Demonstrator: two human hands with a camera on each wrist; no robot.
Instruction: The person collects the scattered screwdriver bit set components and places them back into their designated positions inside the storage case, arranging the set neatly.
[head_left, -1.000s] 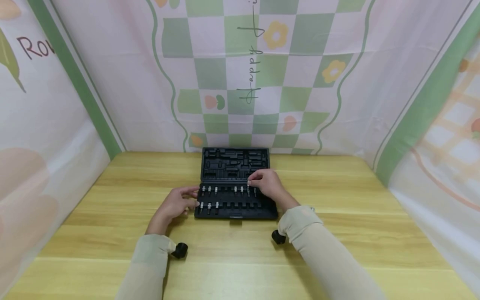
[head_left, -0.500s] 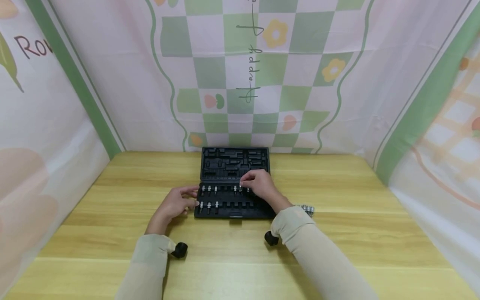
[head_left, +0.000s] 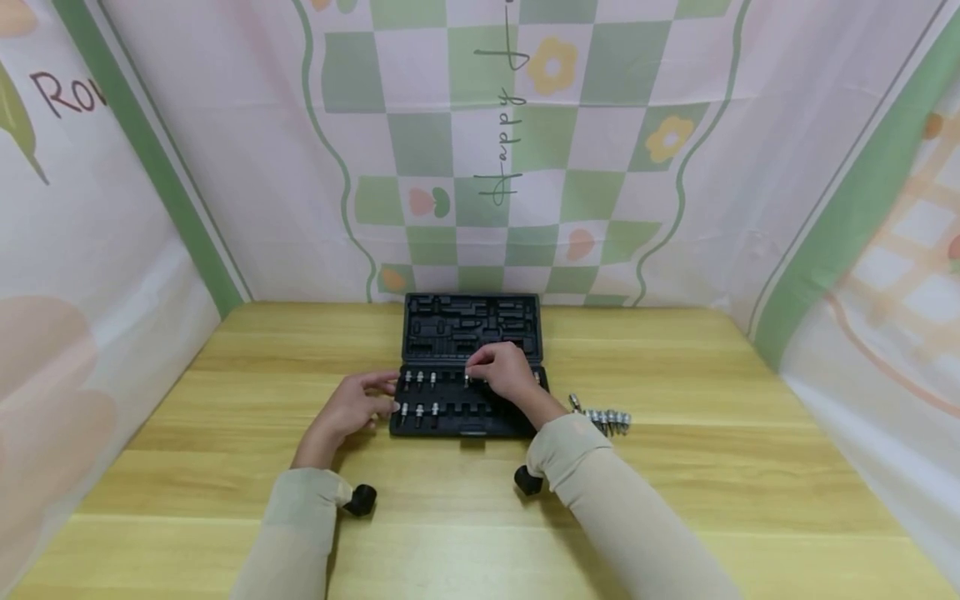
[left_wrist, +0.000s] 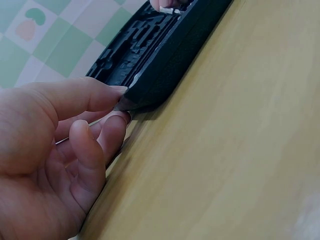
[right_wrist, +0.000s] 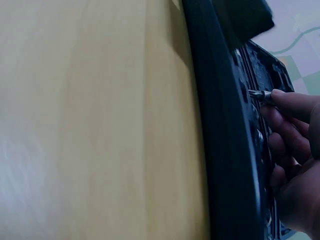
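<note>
An open black tool case (head_left: 450,396) lies on the table with bit sockets in two rows. My left hand (head_left: 352,410) pinches its left edge; in the left wrist view the thumb and fingers meet at the case corner (left_wrist: 165,70). The right hand (head_left: 512,372) reaches over the back row and pinches a small metal bit socket (right_wrist: 260,95) between thumb and fingertip. That bit socket sits at or just over its slot; how deep is hidden. Left in the case, several bit sockets (head_left: 420,413) stand in both rows.
Right of the case, several bit sockets (head_left: 611,419) lie in a row, with another one (head_left: 574,402) tilted beside them. The moulded lid (head_left: 472,325) leans back, close to the patterned curtain (head_left: 495,150). A wooden table (head_left: 450,533) carries everything.
Along the back row my right hand has moved left, from one bit socket to another. Loose bit sockets behind the right forearm have come into view. My left hand has stayed put.
</note>
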